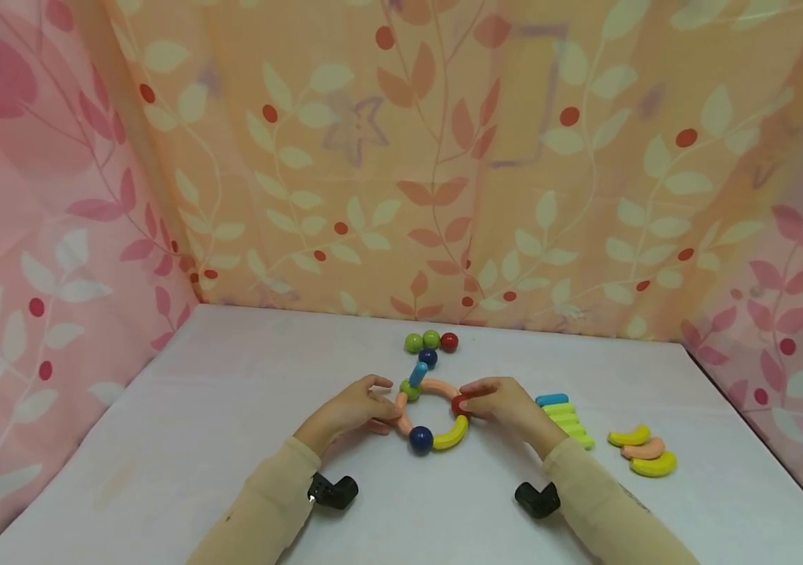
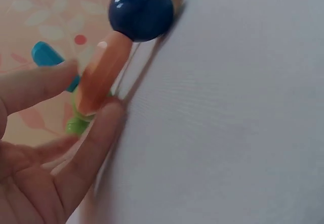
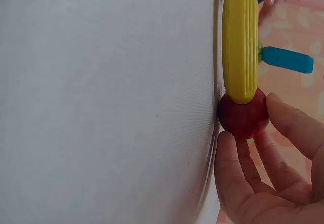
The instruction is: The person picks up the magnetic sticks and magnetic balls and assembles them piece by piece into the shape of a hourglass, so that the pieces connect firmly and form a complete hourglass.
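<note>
Beige sleeves [image 1: 260, 502] are extended over the white table [image 1: 125, 439], where a toy ring [image 1: 441, 386] is placed about midway between the side edges. Its left salmon rod [image 1: 403, 420] is pinched by the left hand [image 1: 352, 406], thumb and fingers being parted only by the rod's thickness; its red ball [image 1: 458, 406] is likewise pinched by the right hand [image 1: 503, 402], presumably so that both sides are steadied. Between that rod and the yellow curved rod [image 1: 451, 435], a navy ball [image 1: 421, 440] is set, seemingly as a joint. Loose balls [image 1: 431, 340] are grouped near the far edge, yellow-green rods [image 1: 569, 424] and loose curved rods [image 1: 654, 464] toward the right edge, apparently sorted by shape.
</note>
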`<state>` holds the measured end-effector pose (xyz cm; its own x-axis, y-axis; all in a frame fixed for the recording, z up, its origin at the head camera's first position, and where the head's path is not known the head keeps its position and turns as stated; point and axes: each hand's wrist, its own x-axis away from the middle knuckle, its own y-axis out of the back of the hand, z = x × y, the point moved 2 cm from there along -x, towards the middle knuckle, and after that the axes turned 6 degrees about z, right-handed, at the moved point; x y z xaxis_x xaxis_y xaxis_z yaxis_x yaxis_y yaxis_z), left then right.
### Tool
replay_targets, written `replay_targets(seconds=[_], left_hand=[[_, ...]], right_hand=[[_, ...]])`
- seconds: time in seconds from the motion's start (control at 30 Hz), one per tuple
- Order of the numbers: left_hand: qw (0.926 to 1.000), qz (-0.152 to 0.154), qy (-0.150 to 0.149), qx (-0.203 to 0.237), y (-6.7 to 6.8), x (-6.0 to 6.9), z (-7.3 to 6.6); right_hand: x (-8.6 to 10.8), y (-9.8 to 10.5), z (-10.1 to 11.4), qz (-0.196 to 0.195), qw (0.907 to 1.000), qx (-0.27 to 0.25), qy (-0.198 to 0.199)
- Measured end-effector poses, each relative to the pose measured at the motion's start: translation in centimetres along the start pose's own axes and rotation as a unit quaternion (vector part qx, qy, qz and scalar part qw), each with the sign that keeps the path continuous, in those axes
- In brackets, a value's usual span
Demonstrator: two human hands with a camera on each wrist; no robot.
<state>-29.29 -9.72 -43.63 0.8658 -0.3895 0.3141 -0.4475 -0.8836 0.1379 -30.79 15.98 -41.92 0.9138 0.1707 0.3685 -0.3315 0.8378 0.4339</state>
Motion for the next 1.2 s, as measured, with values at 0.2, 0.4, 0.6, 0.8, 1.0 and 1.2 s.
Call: replay_targets(seconds=[0.2, 0.4, 0.6, 0.8, 1.0, 1.2], left_hand=[[0.9996, -0.01, -0.014, -0.022, 0.2, -0.1, 0.0], [0.9982, -0.007, -0.003, -0.06, 0.4, 0.1, 0.0], [0.9996, 0.006, -0.004, -0.026, 0.4, 0.1, 0.3], [0.9999, -0.01, -0.005, -0.004, 0.4, -0.2, 0.5], [0.9997, -0.014, -0.006, -0.017, 0.5, -0.3, 0.5], [0.9998, -0.013, 0.003, -0.013, 0.6, -0.3, 0.5]], right_hand=[[-0.4, -0.1, 0.5, 0.008, 0.9999, 0.005, 0.005], [-0.8, -0.2, 0.8, 0.017, 0.9997, 0.002, 0.016], [-1.2, -0.3, 0.7, 0.019, 0.9995, 0.004, 0.023], [-1.2, -0.4, 0.8, 0.016, 0.9996, 0.002, 0.024], [-1.2, -0.1, 0.9, 0.018, 0.9994, 0.012, 0.026], [-0.2, 1.7, 1.5, -0.015, 0.997, 0.063, 0.042]])
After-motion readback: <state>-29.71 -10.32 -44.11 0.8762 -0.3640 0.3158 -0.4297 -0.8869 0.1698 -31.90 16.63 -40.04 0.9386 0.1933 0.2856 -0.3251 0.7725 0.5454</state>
